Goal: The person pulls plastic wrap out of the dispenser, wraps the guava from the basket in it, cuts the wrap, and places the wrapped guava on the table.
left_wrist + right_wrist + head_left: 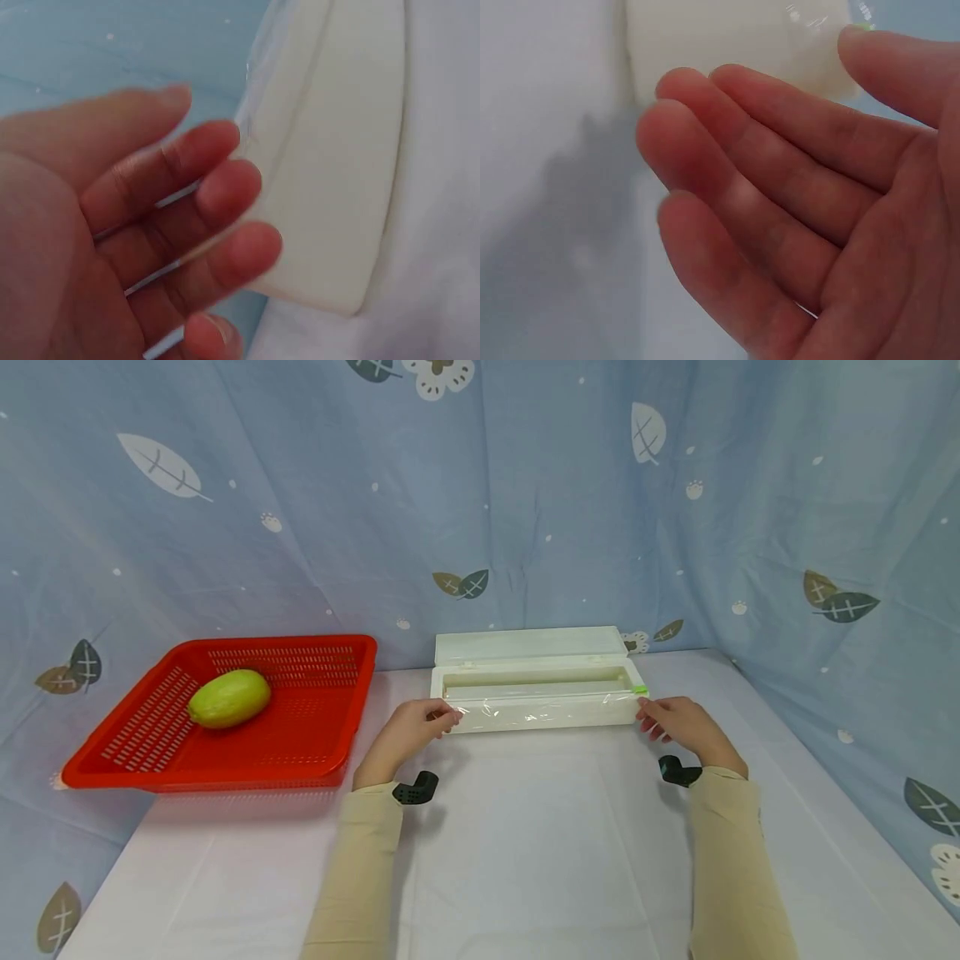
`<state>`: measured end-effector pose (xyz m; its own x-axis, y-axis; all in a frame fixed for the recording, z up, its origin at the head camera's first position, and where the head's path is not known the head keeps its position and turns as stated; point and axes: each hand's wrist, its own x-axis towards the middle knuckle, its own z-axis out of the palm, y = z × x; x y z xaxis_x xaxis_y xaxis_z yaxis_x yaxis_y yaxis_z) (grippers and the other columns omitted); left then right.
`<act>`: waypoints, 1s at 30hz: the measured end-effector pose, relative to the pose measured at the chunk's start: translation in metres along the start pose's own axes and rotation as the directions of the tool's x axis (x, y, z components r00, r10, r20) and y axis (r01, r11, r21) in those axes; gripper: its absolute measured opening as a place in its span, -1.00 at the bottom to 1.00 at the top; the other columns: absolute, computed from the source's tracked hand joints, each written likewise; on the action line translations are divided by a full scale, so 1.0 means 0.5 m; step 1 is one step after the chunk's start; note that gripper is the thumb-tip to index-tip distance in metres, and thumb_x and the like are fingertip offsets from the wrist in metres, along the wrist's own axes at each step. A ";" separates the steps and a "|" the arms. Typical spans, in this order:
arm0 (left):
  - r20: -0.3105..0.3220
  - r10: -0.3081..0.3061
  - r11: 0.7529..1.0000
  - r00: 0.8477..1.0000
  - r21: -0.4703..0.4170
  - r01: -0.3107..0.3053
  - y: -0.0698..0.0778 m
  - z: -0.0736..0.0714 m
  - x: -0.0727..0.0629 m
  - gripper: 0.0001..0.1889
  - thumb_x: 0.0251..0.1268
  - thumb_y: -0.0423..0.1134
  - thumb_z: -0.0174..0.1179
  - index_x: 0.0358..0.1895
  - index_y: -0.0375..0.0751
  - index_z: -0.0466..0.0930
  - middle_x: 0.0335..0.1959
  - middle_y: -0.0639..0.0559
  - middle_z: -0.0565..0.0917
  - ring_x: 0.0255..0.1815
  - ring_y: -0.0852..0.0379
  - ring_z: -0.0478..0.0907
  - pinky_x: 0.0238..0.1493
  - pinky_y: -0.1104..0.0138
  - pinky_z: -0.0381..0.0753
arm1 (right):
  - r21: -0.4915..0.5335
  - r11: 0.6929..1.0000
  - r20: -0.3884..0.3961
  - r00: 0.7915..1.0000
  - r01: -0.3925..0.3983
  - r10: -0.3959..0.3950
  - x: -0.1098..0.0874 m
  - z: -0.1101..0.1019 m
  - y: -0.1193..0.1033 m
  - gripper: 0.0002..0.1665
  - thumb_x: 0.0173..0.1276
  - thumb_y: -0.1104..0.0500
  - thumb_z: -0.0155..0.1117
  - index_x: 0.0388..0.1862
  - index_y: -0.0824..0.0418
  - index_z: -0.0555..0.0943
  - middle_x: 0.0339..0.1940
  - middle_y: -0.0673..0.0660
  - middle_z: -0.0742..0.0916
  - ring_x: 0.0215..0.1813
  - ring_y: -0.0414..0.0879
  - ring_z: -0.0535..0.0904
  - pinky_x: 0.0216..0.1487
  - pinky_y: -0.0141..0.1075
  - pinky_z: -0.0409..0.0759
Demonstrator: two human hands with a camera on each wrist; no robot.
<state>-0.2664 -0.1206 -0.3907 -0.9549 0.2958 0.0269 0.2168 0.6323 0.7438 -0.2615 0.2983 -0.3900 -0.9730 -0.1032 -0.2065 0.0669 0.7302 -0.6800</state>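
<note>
A long white cling film box (543,713) lies on the table with its lid (528,646) raised at the back. A white roll (536,689) shows inside. Clear film (547,714) drapes over the front wall, glinting, and also shows in the left wrist view. My left hand (408,735) is at the box's left front corner, fingertips right at the film's edge; thumb and index finger stand slightly apart. At the right front corner my right hand (690,727) has its thumb near a green tab (640,690), with a gap between thumb and loosely bent fingers (705,165).
On the left a red plastic basket (300,768) holds a yellow-green oval fruit (229,698). A white cloth covers the table (540,860). Behind it hangs a blue curtain (525,510) with a leaf print, close to the raised lid.
</note>
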 end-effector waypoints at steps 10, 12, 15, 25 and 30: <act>0.143 -0.163 0.984 0.976 -0.044 0.171 -0.024 0.007 0.000 -0.47 0.21 0.23 -0.09 -0.42 -0.16 0.64 -0.50 -0.02 0.63 -0.40 0.04 0.53 -0.28 0.26 0.40 | 0.220 0.971 0.117 0.986 0.095 -0.123 0.016 0.020 0.039 -0.46 0.40 -0.06 -0.10 0.04 0.37 0.46 -0.13 0.26 0.64 -0.13 0.09 0.56 -0.12 -0.09 0.48; 0.171 -0.169 0.981 0.971 -0.068 0.182 -0.033 0.014 0.001 -0.41 0.18 0.30 -0.12 -0.36 -0.17 0.65 -0.49 0.00 0.63 -0.42 0.07 0.52 -0.29 0.27 0.41 | 0.312 0.942 0.132 0.976 0.124 -0.172 0.019 0.028 0.047 -0.54 0.41 0.04 -0.09 0.07 0.37 0.44 -0.09 0.27 0.62 -0.10 0.10 0.56 -0.12 -0.09 0.50; 0.201 -0.162 0.973 0.966 -0.130 0.190 -0.045 0.028 0.004 -0.36 0.12 0.37 -0.15 -0.28 -0.12 0.64 -0.43 0.03 0.65 -0.39 0.07 0.53 -0.28 0.26 0.42 | 0.451 0.880 0.157 0.957 0.150 -0.244 0.025 0.039 0.060 -0.57 0.42 0.15 -0.12 0.15 0.39 0.37 0.02 0.28 0.58 -0.03 0.10 0.53 -0.10 -0.09 0.50; 0.207 -0.044 0.927 0.977 -0.356 0.117 -0.058 0.064 0.023 -0.43 0.21 0.25 -0.10 -0.09 -0.17 0.58 -0.30 0.05 0.66 -0.28 0.07 0.58 -0.31 0.25 0.47 | 0.743 0.659 0.163 0.926 0.112 -0.341 0.043 0.063 0.081 -0.49 0.46 0.08 -0.22 0.20 0.45 0.28 0.07 0.21 0.56 0.05 0.06 0.49 -0.09 -0.21 0.51; 0.199 -0.020 0.873 0.980 -0.474 0.114 -0.057 0.072 0.025 -0.52 0.28 0.11 -0.06 -0.08 -0.26 0.54 -0.24 -0.02 0.65 -0.25 0.03 0.59 -0.23 0.24 0.52 | 0.739 0.659 0.090 0.949 0.140 -0.303 0.046 0.072 0.078 -0.38 0.44 -0.03 -0.22 0.14 0.51 0.31 -0.06 0.17 0.63 -0.05 0.00 0.55 -0.18 -0.26 0.54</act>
<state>-0.2770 -0.1090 -0.4357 -0.8998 0.4192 -0.1213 -0.0156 0.2467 0.9690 -0.2735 0.2999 -0.4467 -0.9235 -0.3800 -0.0533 0.0710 -0.0328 -0.9969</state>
